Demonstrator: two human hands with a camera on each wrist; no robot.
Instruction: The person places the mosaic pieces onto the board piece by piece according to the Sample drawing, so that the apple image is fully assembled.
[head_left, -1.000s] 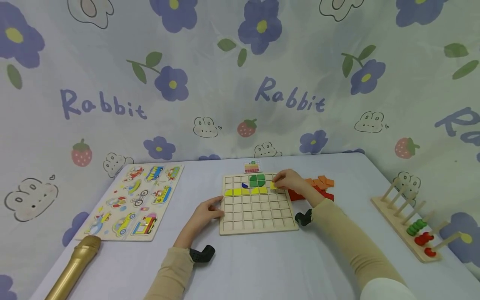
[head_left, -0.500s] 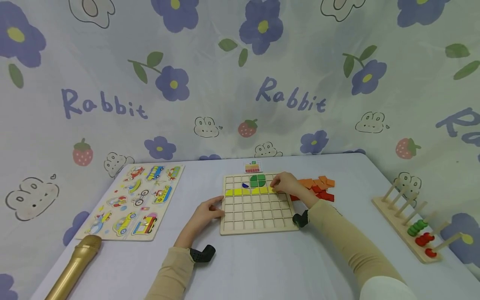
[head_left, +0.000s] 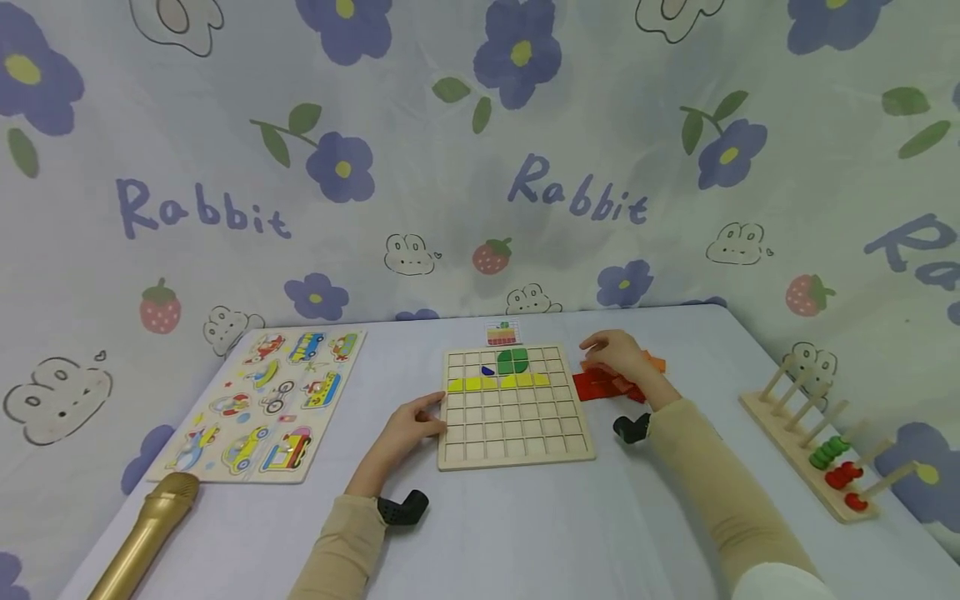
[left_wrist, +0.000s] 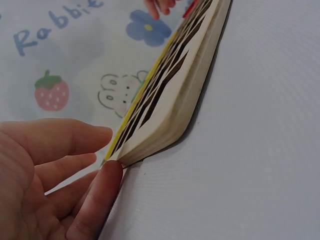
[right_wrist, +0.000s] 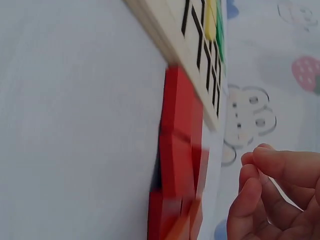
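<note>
A wooden grid board (head_left: 516,429) lies flat, holding a green shape (head_left: 513,361), a small dark blue piece (head_left: 487,371) and a row of yellow pieces (head_left: 465,384) in its upper cells. At its left edge is my left hand (head_left: 405,427); thumb and index finger touch the side, spread apart. My right hand (head_left: 617,353) hovers over the pile of red pieces (head_left: 592,387) and orange pieces (head_left: 657,364) right of the board, hiding part of it. In the right wrist view its fingers (right_wrist: 287,167) are loosely bent, with nothing visible between them.
A small picture card (head_left: 502,333) lies behind the board. To the left are a vehicle puzzle board (head_left: 258,400) and a gold microphone (head_left: 150,525). A wooden peg stand (head_left: 806,458) with green and red beads stands on the right.
My right hand set a yellow piece at the right end of the yellow row, let go, and moved right over the red and orange pile. The left hand stayed at the board's edge.
</note>
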